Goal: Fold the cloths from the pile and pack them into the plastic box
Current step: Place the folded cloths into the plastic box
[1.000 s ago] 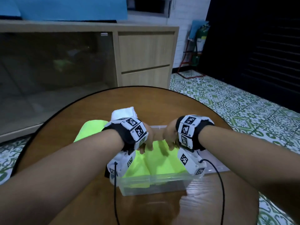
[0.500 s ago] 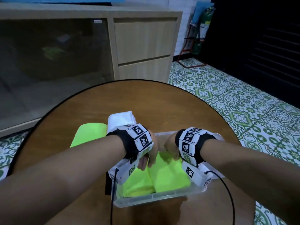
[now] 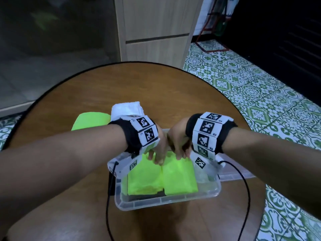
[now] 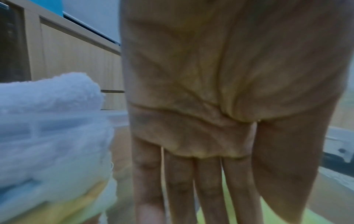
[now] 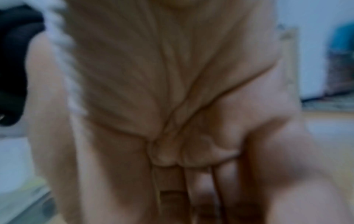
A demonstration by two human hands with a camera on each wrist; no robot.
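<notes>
A clear plastic box (image 3: 166, 202) stands on the round wooden table (image 3: 139, 84), near its front. Two folded neon-green cloths lie side by side in it, the left one (image 3: 144, 178) and the right one (image 3: 178, 178). My left hand (image 3: 156, 155) and right hand (image 3: 180, 152) press with straight, downward-pointing fingers on the far ends of these cloths. The left wrist view shows the left hand (image 4: 191, 181) flat, fingertips on green cloth (image 4: 268, 215). The right wrist view is blurred; the right hand (image 5: 191, 189) looks extended. Behind the box lies a pile: a white cloth (image 3: 126, 108) (image 4: 47, 113) and a green cloth (image 3: 90, 120).
A clear lid (image 3: 232, 176) lies beside the box on the right. Black cables (image 3: 246, 188) trail from both wrists over the table's front. A wooden cabinet (image 3: 156, 32) stands beyond the table, with green patterned floor tiles (image 3: 251, 84) to the right.
The head view has tilted down, so the box sits higher in frame. Both hands have stayed on the far ends of the green cloths in the box and drawn slightly closer together.
</notes>
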